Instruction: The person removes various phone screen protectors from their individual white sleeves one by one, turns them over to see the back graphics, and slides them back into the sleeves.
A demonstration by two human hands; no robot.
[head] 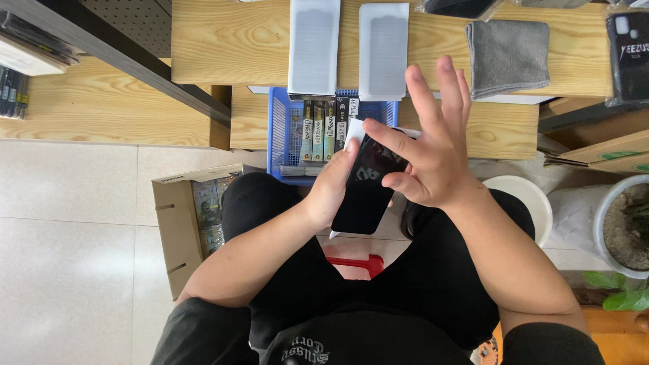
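Spanning the top of the view, the wooden workbench (223, 40) is the biggest thing here, and everything else sits relative to it. Below its front edge the person sits in black clothes, knees under the bench's lower shelf. On the floor to the lower left of the bench stands an open cardboard box (177, 230). Under the bench's front edge, at its middle, hangs a blue plastic basket (282, 135) with slim boxes standing on end inside. On the bench top lie two white rectangular sleeves (315, 44) side by side, and to their right a folded grey cloth (508, 55). Right of the bench and lower, a white round stool (531, 199) and a plant pot (618, 226) stand on the floor.

Just in front of the basket, below the bench edge, the left hand (331, 192) grips a black smartphone (368, 186) from its left side, fingers wrapped behind it and the thumb on its edge. The right hand (429, 152) hovers over the phone's screen with fingers spread wide, its index fingertip and thumb touching the glass.
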